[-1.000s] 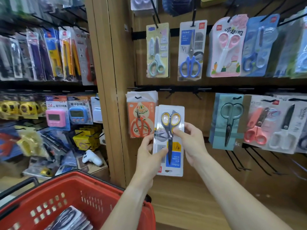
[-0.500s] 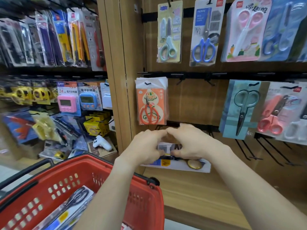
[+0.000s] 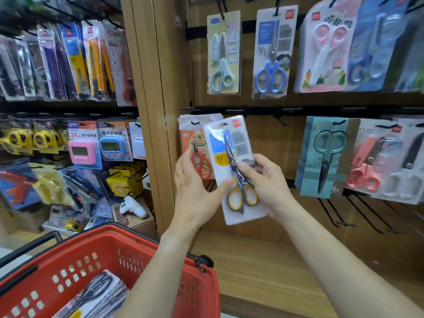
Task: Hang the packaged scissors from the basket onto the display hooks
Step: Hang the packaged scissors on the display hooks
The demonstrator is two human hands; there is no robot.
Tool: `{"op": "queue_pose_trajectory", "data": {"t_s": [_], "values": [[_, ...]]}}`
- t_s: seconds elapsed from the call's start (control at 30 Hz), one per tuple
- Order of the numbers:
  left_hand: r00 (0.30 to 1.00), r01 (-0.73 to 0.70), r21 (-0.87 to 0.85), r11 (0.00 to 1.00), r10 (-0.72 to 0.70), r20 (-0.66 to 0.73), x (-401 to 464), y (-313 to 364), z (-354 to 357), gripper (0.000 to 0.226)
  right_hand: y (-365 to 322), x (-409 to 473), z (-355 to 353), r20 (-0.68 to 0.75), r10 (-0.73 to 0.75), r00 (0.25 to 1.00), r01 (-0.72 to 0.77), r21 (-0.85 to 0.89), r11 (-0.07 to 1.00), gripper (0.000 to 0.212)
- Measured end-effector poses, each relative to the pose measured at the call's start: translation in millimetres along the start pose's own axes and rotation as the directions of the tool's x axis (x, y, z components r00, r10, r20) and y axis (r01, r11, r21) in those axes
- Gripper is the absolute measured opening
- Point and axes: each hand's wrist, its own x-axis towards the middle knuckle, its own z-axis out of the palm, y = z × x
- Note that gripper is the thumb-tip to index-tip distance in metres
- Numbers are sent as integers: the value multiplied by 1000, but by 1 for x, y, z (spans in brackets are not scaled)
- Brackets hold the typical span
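Observation:
A white packet of yellow-and-grey-handled scissors [image 3: 231, 152] is held up in front of the wooden display wall, its hang hole at the top and the handles at the bottom. My left hand [image 3: 197, 187] grips its left edge, thumb on the front. My right hand [image 3: 266, 182] pinches its right side over the blades. An empty black display hook [image 3: 281, 118] juts from the rail just up and right of the packet. The red basket [image 3: 146, 253] at the lower left holds more packaged scissors [image 3: 96, 292].
An orange scissors pack [image 3: 195, 145] hangs just behind the held packet. Teal scissors [image 3: 325, 157] and pink scissors [image 3: 364, 173] hang to the right, with other packs on the upper row [image 3: 270, 53]. Bare black hooks [image 3: 344, 216] stick out lower right. A wooden shelf [image 3: 263, 267] runs below.
The packet was upright with handles on top, then lay flat and low under both hands. Now it is raised again and turned over, handles at the bottom.

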Motion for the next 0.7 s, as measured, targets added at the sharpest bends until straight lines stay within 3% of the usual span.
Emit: {"op": "queue_pose_trajectory", "data": {"t_s": [0.07, 0.1, 0.17, 0.47, 0.7], "values": [[940, 302, -323, 897, -223, 259, -1, -1, 9, 70, -4, 2, 2, -68, 58, 996, -43, 201, 979, 9], [896, 404, -428, 809, -254, 365, -2, -2, 14, 51, -4, 2, 3, -82, 67, 994, -46, 235, 971, 11], [866, 471, -530, 705, -252, 432, -7, 0, 23, 32, 0, 0, 5, -109, 77, 991, -49, 236, 971, 14], [943, 334, -672, 661, -240, 232, -25, 8, 51, 35, 12, -9, -8, -325, 116, 938, -34, 249, 968, 17], [950, 294, -678, 674, -286, 128, -23, 5, 54, 30, 12, -8, -30, -439, 132, 889, -31, 230, 973, 13]]}}
